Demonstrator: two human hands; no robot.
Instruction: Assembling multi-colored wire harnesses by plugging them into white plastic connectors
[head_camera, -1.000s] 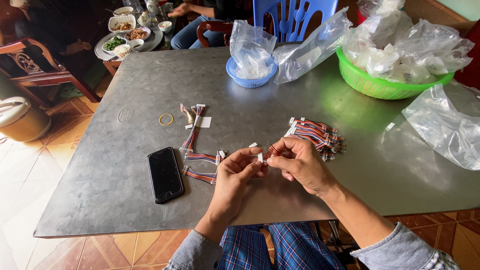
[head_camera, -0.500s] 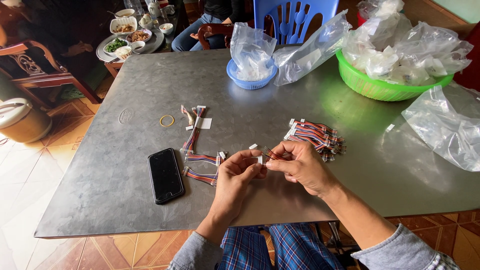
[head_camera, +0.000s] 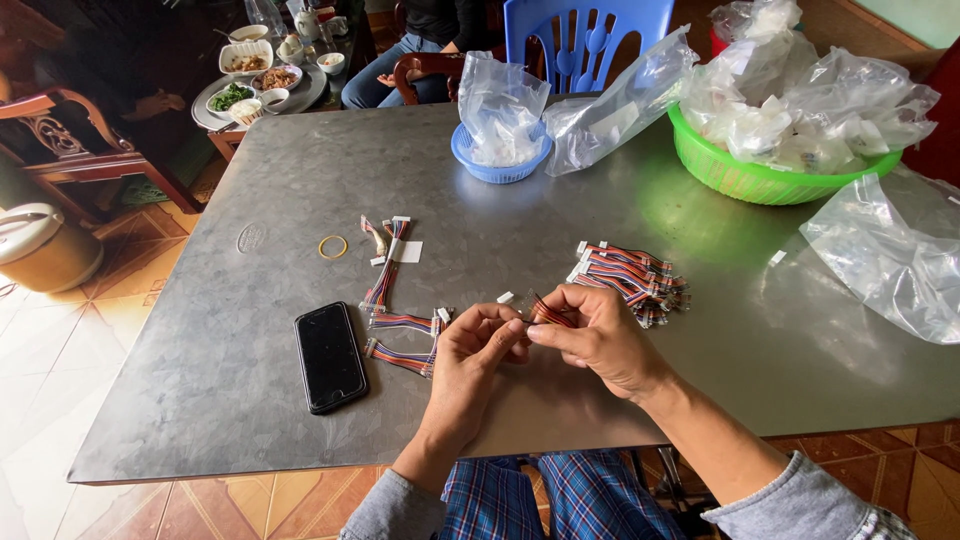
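Both hands, left hand (head_camera: 470, 350) and right hand (head_camera: 590, 335), pinch one wire harness (head_camera: 545, 314); that fingertip grip could slip, dropping it onto the tabletop (head_camera: 250, 400).

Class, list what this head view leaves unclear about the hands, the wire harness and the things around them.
- Wire harness: mostly covered by the left hand and right hand.
- Green basket: contents blurred behind crumpled plastic bags.
- Clear bag: cut off by the right edge.
- Food bowls: too small.
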